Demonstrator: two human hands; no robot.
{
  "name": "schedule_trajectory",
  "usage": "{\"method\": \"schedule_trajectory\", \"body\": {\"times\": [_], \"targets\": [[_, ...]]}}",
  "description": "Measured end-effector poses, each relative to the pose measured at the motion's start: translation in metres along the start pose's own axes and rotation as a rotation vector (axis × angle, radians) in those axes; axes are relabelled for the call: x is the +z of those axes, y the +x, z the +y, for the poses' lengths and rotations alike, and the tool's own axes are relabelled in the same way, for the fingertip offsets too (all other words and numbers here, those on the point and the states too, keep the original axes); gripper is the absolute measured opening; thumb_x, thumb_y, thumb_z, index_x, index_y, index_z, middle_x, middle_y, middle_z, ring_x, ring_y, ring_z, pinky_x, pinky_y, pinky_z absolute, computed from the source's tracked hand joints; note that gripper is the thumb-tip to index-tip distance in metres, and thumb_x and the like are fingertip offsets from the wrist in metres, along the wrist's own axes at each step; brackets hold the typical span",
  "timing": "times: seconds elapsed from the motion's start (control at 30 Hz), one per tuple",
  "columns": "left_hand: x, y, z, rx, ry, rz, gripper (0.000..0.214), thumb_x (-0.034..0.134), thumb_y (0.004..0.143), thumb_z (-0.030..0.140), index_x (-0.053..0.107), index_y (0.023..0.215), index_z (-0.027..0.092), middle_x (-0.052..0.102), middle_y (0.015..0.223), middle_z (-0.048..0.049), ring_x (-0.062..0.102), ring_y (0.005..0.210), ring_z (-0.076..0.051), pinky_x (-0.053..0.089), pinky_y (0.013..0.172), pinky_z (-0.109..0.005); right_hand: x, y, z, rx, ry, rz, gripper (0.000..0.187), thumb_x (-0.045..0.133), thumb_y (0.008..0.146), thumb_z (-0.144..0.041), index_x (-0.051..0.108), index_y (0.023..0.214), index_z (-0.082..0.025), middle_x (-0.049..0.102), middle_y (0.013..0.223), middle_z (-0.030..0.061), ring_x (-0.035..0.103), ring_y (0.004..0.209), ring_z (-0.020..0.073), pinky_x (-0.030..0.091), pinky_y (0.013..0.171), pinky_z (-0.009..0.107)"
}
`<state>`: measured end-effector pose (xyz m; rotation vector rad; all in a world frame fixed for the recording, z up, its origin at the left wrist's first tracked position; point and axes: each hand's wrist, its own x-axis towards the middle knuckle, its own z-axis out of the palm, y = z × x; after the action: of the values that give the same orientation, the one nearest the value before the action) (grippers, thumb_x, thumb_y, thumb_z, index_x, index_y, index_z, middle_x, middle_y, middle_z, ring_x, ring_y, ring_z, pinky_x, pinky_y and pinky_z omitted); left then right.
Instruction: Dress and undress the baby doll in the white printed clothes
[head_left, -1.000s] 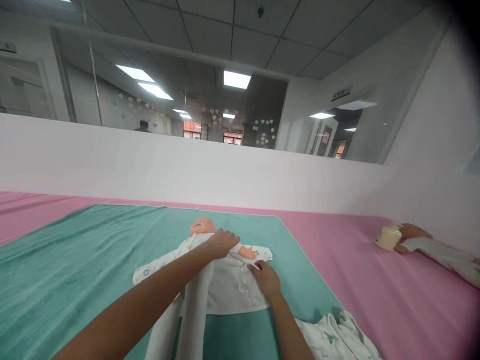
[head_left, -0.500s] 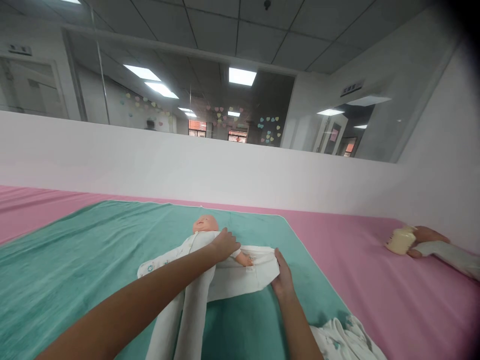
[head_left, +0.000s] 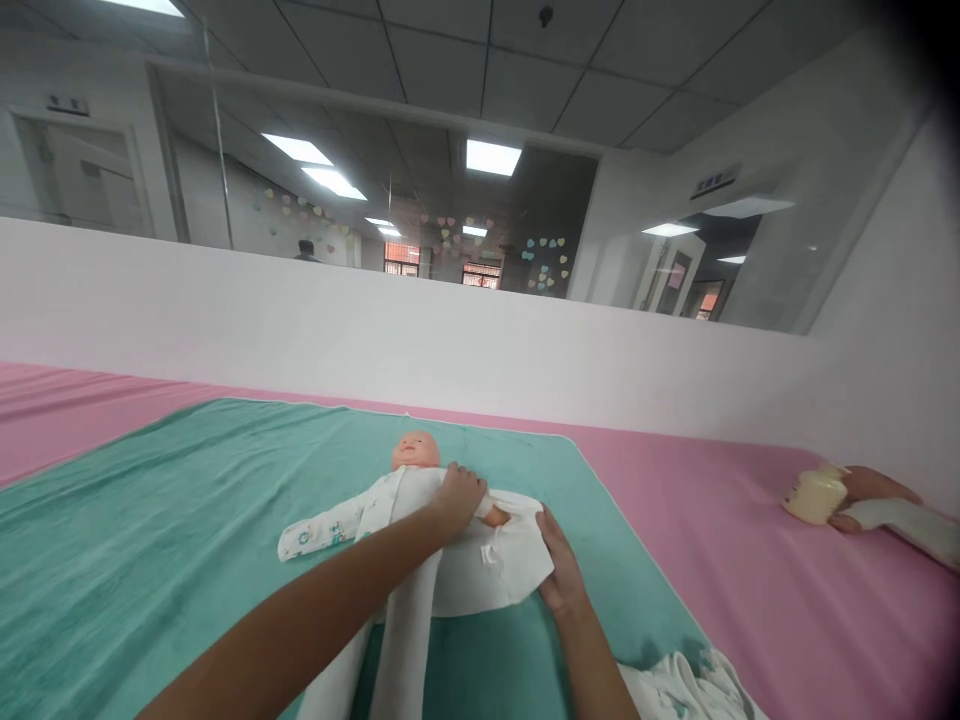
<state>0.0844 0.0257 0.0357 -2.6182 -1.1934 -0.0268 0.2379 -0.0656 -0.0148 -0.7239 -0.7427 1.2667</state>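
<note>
The baby doll (head_left: 416, 450) lies on its back on a teal blanket (head_left: 187, 500), its head just beyond the left hand (head_left: 459, 495). That hand's fingers curl over the doll's arm, holding it, and the small doll hand pokes out past them. The right hand (head_left: 559, 568) grips the edge of the wrap-front shirt (head_left: 491, 585) between thumb and fingers, the cloth spread between both hands – a short white tie showing on it.

The doll is bald and peach-toned, its legs in white, pointing toward the wearer. The shirt is mostly white; its far sleeve, stretched out at left, carries a teal print.

On the pink sheet (head_left: 697, 530) at right stands a cream pump bottle (head_left: 816, 495) – its contents I cannot tell. Just beside it is a tan shape with white cloth (head_left: 904, 522). A crumpled printed garment (head_left: 686, 690) lies near the right forearm.
</note>
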Motion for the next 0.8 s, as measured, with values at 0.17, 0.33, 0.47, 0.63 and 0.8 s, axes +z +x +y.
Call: {"method": "schedule_trajectory", "body": {"times": [0.17, 0.33, 0.47, 0.63, 0.8], "targets": [[0.008, 0.0, 0.014, 0.12, -0.216, 0.03, 0.035, 0.057, 0.073, 0.034, 0.054, 0.105, 0.019, 0.056, 0.111, -0.011, 0.055, 0.094, -0.023, 0.041, 0.075, -0.032, 0.015, -0.017, 0.014, 0.149, -0.052, -0.225, 0.055, 0.065, 0.073, -0.038, 0.048, 0.124, -0.026, 0.049, 0.128, 0.0048, 0.05, 0.112, 0.025, 0.044, 0.088, 0.037], [-0.001, -0.002, -0.016, 0.26, -0.316, 0.041, 0.018, 0.057, 0.072, 0.027, 0.055, 0.09, 0.026, 0.062, 0.092, 0.0062, 0.056, 0.08, -0.01, 0.04, 0.065, -0.018, 0.023, -0.029, 0.021, 0.279, -0.127, -0.393, 0.065, 0.072, 0.065, -0.034, 0.049, 0.125, -0.028, 0.041, 0.135, 0.0038, 0.047, 0.113, 0.0261, 0.041, 0.09, 0.035], [-0.01, -0.024, -0.056, 0.201, -0.267, 0.115, 0.017, 0.047, 0.075, 0.015, 0.054, 0.09, 0.022, 0.061, 0.09, 0.0008, 0.054, 0.079, -0.013, 0.039, 0.069, -0.023, 0.044, -0.042, 0.016, 0.35, -0.298, -0.502, 0.067, 0.071, 0.066, -0.034, 0.046, 0.128, -0.031, 0.051, 0.124, 0.0048, 0.058, 0.079, 0.0178, 0.047, 0.07, 0.029], [-0.017, -0.067, -0.088, 0.161, -0.179, 0.146, 0.024, 0.038, 0.075, 0.005, 0.056, 0.083, 0.019, 0.056, 0.091, -0.0055, 0.05, 0.082, -0.018, 0.035, 0.068, -0.028, 0.073, -0.058, 0.019, 0.269, -0.443, -0.762, 0.066, 0.071, 0.066, -0.034, 0.048, 0.127, -0.027, 0.061, 0.099, 0.0034, 0.055, 0.079, 0.0177, 0.045, 0.073, 0.029], [-0.023, -0.104, -0.082, 0.213, -0.002, 0.183, 0.018, 0.044, 0.074, 0.004, 0.055, 0.075, 0.018, 0.054, 0.095, -0.0072, 0.049, 0.09, -0.02, 0.035, 0.075, -0.032, 0.08, -0.083, 0.028, 0.254, -0.531, -0.766, 0.045, 0.065, 0.071, -0.039, 0.061, 0.113, -0.023, 0.062, 0.087, 0.0046, 0.051, 0.061, 0.0114, 0.042, 0.058, 0.025]]}}
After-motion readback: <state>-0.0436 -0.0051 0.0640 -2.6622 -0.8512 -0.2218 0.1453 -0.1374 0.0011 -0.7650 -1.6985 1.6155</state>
